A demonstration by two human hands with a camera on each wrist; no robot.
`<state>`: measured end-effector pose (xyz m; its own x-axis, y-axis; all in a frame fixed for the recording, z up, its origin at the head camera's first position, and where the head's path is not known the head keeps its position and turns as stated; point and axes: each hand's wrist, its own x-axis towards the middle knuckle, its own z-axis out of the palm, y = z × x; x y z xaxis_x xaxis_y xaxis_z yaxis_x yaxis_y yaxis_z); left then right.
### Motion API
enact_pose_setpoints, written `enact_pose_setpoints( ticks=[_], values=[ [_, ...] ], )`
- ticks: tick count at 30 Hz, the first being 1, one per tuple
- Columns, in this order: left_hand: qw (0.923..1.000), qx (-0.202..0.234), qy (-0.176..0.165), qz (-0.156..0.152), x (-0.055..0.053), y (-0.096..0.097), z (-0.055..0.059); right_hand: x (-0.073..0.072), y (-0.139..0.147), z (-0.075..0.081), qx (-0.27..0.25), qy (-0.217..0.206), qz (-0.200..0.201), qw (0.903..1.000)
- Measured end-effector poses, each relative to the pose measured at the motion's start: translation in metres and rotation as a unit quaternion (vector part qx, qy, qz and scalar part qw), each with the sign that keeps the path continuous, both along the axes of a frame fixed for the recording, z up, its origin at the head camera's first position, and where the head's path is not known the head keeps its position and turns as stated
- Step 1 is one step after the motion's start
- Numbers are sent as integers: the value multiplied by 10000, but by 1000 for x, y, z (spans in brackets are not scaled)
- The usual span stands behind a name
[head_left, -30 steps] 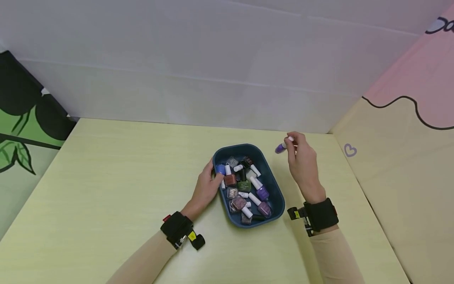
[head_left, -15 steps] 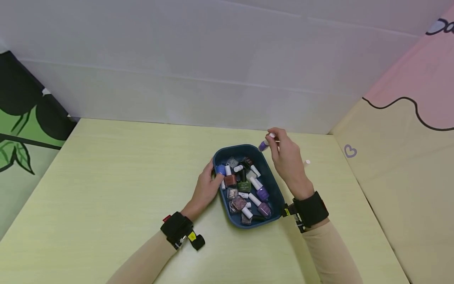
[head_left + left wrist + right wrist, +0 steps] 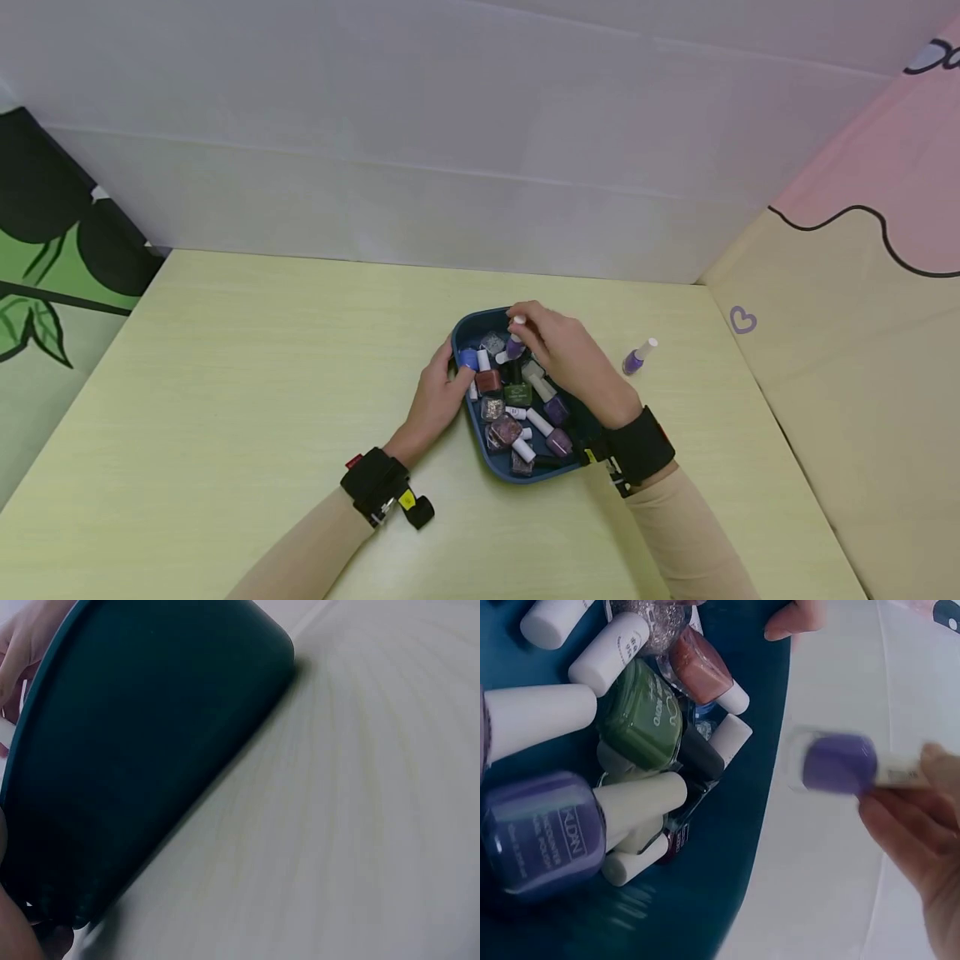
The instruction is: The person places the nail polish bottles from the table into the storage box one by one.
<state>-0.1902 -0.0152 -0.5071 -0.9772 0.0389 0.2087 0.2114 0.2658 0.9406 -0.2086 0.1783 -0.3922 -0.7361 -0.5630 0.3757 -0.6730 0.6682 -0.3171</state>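
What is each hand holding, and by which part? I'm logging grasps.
The right hand pinches a purple polish bottle by its white cap; the left hand grips the blue tray's rim.

Two bare hands, left hand (image 3: 438, 392) and right hand (image 3: 567, 354), nothing on the fingers. Long beige sleeves, close-fitting, down to the wrists. Broad black strap round each wrist, small black camera unit fixed on the near side. Left strap (image 3: 372, 483) with a red tab at its left edge and a yellow sticker beside the lens. Right strap (image 3: 640, 445) with a small yellow mark.
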Motion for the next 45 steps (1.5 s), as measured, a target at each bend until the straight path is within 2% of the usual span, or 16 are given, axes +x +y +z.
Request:
enact_pose_setpoints(
  ticks=[4,8,18,25,29,45],
  values=[
    [10000,28,-44,-21,0,0,0,1,-3,-1,368,-567,521,9964],
    [10000,41,-4,-34,0,0,-1,2,-5,-3,622,-1059,761,9895],
    [9999,67,95,-66,1,0,0,0,-8,-8,1085,-1637,897,9764],
    [9999,-7,112,31,0,1,-1,0,-10,-12,1523,-2277,767,9587],
    [9998,-52,148,97,0,1,0,0,-11,-13,1628,-2420,736,9537],
    [10000,-47,-52,57,2,0,2,1,-11,-15,1822,-2563,722,9465]
  ],
)
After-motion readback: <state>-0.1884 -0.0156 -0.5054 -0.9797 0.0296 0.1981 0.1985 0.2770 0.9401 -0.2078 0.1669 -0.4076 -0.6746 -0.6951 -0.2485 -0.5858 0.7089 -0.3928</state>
